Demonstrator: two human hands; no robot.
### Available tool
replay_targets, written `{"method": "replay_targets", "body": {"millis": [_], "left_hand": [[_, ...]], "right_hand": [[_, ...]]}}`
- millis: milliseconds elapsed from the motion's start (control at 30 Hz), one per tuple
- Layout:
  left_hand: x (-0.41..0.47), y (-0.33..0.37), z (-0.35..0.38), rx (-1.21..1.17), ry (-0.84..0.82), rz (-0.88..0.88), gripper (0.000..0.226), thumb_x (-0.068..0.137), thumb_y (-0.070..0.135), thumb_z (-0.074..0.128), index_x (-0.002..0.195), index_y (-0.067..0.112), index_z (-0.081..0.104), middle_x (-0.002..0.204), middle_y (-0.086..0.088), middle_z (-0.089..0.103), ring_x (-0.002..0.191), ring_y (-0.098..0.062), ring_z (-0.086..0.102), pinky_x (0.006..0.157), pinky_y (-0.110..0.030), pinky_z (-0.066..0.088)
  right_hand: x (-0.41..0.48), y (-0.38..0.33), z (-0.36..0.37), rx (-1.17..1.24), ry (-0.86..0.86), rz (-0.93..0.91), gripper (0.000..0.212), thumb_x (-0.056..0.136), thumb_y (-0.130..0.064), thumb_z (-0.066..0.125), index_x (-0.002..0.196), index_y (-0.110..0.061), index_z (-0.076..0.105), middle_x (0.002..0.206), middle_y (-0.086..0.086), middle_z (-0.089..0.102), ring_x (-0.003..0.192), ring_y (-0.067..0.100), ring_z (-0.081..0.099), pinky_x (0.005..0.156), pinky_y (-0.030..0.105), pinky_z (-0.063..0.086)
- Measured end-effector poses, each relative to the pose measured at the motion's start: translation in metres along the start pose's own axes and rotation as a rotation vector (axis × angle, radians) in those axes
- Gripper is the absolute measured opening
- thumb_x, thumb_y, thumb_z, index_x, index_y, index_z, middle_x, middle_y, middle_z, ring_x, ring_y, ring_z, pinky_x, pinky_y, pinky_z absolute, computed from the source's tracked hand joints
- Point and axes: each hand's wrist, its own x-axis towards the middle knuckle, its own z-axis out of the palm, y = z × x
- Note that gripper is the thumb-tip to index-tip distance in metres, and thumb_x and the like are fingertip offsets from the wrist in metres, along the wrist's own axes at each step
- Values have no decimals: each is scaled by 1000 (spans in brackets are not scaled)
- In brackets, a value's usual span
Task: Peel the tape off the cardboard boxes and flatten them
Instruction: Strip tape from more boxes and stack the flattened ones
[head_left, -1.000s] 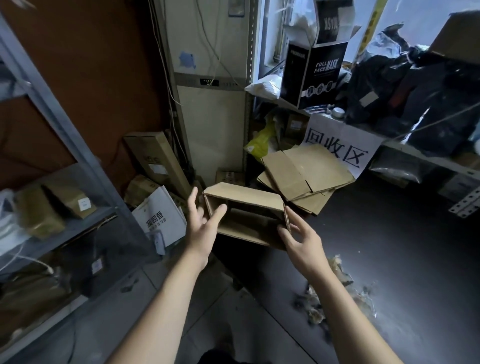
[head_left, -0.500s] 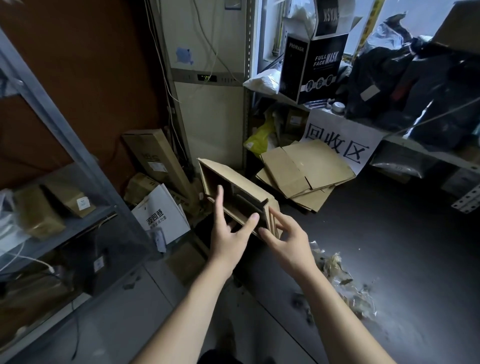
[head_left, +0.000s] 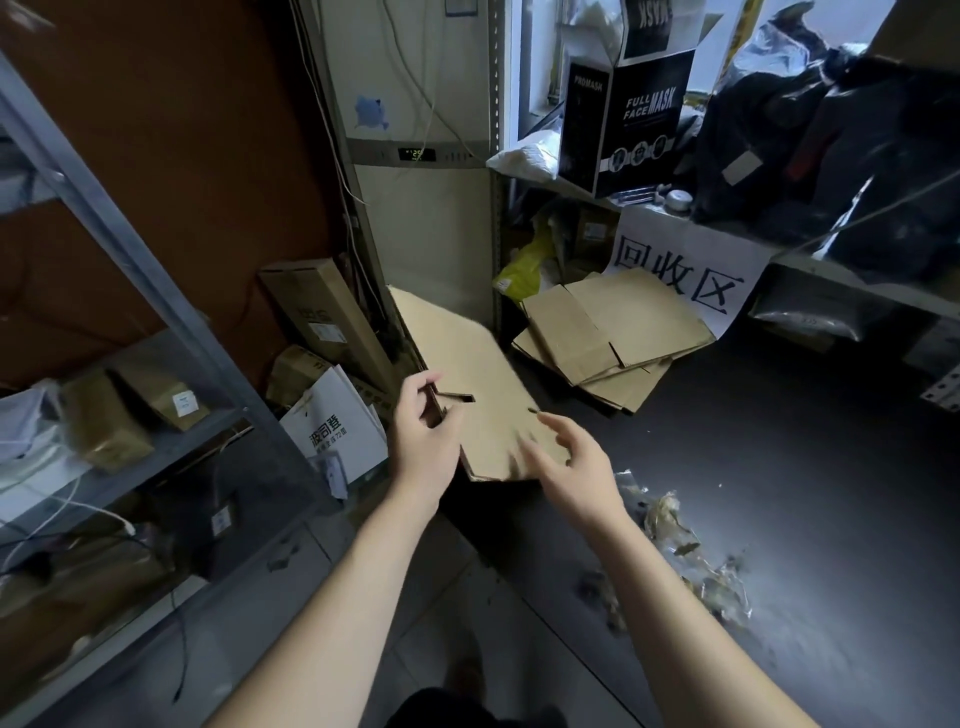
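Currently the cardboard box (head_left: 467, 364) is lying collapsed flat, held off the floor near mid-view, its long axis running from eleven o'clock down to five o'clock. Its far edge is sitting close to the pale cabinet (head_left: 431, 234) at twelve o'clock. Its left edge is passing near the long carton (head_left: 322, 312) and white bag (head_left: 337, 431) at nine o'clock.

At two o'clock a stack of flattened cardboard (head_left: 623, 332) is resting just beside it, not touching. Open dark floor (head_left: 779, 467) is extending from three to five o'clock, with tape scraps (head_left: 691, 561) lying at five o'clock. The metal shelf (head_left: 130, 260) is closing off the nine o'clock side.

The left hand (head_left: 423, 441) is gripping the box's left edge, fingers curled over it. The right hand (head_left: 576, 467) is hovering at the near right corner, fingers spread and nearly straight; motion blur is hiding whether they are touching.
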Motion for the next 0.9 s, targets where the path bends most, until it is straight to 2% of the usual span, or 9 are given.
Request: {"method": "replay_targets", "body": {"millis": [67,133,200,267,367,500,633,700,900], "left_hand": [[4,5,-5,-14,-12,13,41,92,0,58,119,30,62,126,4,67,118,-8,64,97,-29,51],[8,11,-9,-22,-52,44,42,93,-2,54,122,28,63,125,4,70,117,-18,66,101,-37,50],[13,19,-12,-20,-112,66,45,95,-4,51,127,25,62,127,6,70,118,-13,66,106,-39,49],[20,26,-13,-24,-187,81,46,97,-4,50,129,28,61,132,5,67,122,-11,63,109,-40,48],[41,29,-9,31,-258,94,43,100,1,51,133,28,58,136,5,65,125,-10,61,113,-43,45],[81,25,6,182,-340,137,43,96,8,61,122,41,58,139,1,62,135,-14,52,116,-45,40],[129,10,43,286,-406,205,38,94,9,69,123,32,60,122,7,65,115,-8,58,100,-30,46],[154,-2,66,334,-432,194,35,96,12,68,126,28,62,117,6,65,102,-10,59,93,-33,51],[216,-29,138,378,-568,141,36,98,11,65,132,22,64,123,1,64,113,-17,57,95,-32,49]], "right_hand": [[7,6,-8,15,8,37,52,90,-49,69,139,-36,58,142,-7,58,136,18,47,113,44,42],[13,12,-15,15,16,72,61,86,-56,69,143,-40,54,145,-5,52,140,23,39,115,48,39],[17,16,-19,32,39,125,67,85,-60,70,145,-44,49,148,-4,47,143,24,34,117,50,36],[21,19,-24,127,63,143,73,80,-62,73,146,-44,47,149,-6,50,140,20,43,116,49,40],[29,22,-32,246,129,139,73,81,-51,80,146,-29,54,146,-8,57,134,12,52,114,45,46],[44,24,-47,251,266,155,78,71,-60,80,140,-31,59,140,-12,60,130,8,55,111,43,49],[67,28,-62,199,382,182,59,82,-42,81,136,-26,64,132,-8,64,123,10,59,109,40,50],[80,30,-69,138,445,207,55,83,-37,82,134,-22,65,128,-3,67,118,14,61,106,37,50],[124,35,-79,77,606,372,58,82,-31,84,136,-19,65,126,-1,69,113,16,65,101,32,51]]}}
